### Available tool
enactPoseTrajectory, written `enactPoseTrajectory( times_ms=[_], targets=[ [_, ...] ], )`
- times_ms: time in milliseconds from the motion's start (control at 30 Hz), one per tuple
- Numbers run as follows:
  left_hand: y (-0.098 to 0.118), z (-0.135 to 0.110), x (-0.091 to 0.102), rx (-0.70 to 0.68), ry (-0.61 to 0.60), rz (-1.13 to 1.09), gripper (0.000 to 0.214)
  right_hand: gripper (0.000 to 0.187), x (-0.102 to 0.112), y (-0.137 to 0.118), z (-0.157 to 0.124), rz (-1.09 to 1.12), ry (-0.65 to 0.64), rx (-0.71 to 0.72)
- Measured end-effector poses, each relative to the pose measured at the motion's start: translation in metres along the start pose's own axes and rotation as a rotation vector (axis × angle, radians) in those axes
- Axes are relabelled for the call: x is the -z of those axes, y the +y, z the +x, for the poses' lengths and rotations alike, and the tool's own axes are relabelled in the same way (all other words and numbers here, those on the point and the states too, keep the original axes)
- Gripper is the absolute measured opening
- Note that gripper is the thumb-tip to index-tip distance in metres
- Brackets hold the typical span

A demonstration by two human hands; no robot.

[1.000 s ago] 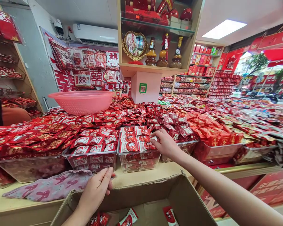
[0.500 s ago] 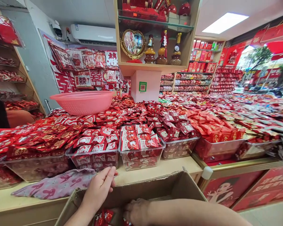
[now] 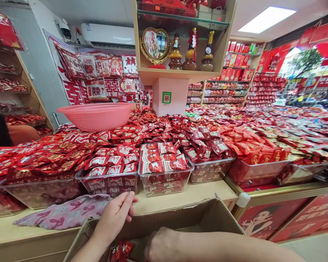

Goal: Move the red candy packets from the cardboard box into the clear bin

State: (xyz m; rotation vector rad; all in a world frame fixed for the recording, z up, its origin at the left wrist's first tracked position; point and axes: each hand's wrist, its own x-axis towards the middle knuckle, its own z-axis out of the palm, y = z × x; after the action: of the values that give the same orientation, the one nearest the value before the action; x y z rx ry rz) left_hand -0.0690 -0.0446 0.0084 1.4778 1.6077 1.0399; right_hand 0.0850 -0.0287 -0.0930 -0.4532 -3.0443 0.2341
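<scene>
My left hand (image 3: 118,211) is raised over the far left rim of an open cardboard box (image 3: 191,215), thumb pressed against curled fingers. A sliver of red shows at its fingertips; I cannot make out what it is. Down inside the box my right hand (image 3: 161,244) is smeared by motion, with its fingers hidden below the wrist. Between the two arms, small red packets (image 3: 120,251) lie in the box. Just beyond the box stands a clear plastic bin (image 3: 165,186) with red-and-white packets (image 3: 164,158) stacked in rows.
More clear bins heaped with red packets (image 3: 113,167) line the counter (image 3: 202,194). A pink patterned cloth (image 3: 62,213) lies left of the box. Behind the bins, a pink basket (image 3: 95,116) rests on the packets, beside a pillar with a shelf above. Someone's arm (image 3: 23,135) shows at far left.
My right hand has shifted slightly in the box, and the packet edge seen beneath it is now hidden. My left hand has kept its pose. The view has tilted a little.
</scene>
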Motion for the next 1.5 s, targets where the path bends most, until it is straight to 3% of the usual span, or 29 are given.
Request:
enactPoseTrajectory(
  times_ms=[33,100,167,233,367,500,633,700,867,1067,1267,1333,1433,1500],
  targets=[
    [0.001,0.0,0.001,0.013,-0.012,-0.026,0.038,0.006,0.023,-0.006,-0.002,-0.067,0.022,0.067],
    [0.004,-0.002,0.003,0.032,-0.048,-0.099,0.044,0.013,0.067,-0.017,-0.008,-0.063,0.201,0.118],
    [0.01,-0.005,0.002,0.041,-0.119,-0.187,0.051,0.023,0.099,-0.022,-0.012,-0.036,0.416,0.04],
    [0.016,-0.01,-0.003,0.051,-0.195,-0.279,0.059,0.032,0.114,-0.019,-0.013,-0.027,0.558,-0.067],
    [0.02,-0.016,-0.017,0.038,-0.182,-0.333,0.051,0.05,0.109,-0.007,-0.015,0.112,0.669,-0.093],
    [0.015,-0.015,-0.023,0.047,-0.18,-0.383,0.044,0.07,0.104,-0.001,-0.021,0.485,0.722,-0.058],
    [0.014,-0.015,-0.024,0.012,-0.169,-0.416,0.035,0.042,0.106,0.002,-0.02,0.865,0.831,-0.357],
    [0.014,-0.016,-0.026,-0.006,-0.172,-0.403,0.033,0.028,0.106,0.003,-0.017,0.914,0.808,-0.494],
    [0.016,-0.019,-0.031,-0.055,-0.162,-0.339,0.02,0.035,0.102,0.004,-0.015,0.69,0.752,-0.548],
    [0.023,-0.022,-0.035,0.126,-0.177,-0.442,0.023,0.039,0.094,0.009,-0.013,0.472,0.83,-0.557],
    [0.032,-0.028,-0.037,0.132,-0.078,-0.587,0.024,0.04,0.098,0.017,-0.018,-0.015,1.08,-0.319],
    [0.035,-0.031,-0.037,0.235,-0.157,-0.691,0.031,0.038,0.103,0.019,-0.022,-0.117,1.102,-0.201],
    [0.037,-0.033,-0.033,0.343,-0.291,-0.809,0.03,0.034,0.11,0.017,-0.027,-0.097,1.049,-0.094],
    [0.037,-0.032,-0.031,0.281,-0.24,-0.821,0.02,0.027,0.113,0.014,-0.028,0.073,1.01,-0.171]
  ],
)
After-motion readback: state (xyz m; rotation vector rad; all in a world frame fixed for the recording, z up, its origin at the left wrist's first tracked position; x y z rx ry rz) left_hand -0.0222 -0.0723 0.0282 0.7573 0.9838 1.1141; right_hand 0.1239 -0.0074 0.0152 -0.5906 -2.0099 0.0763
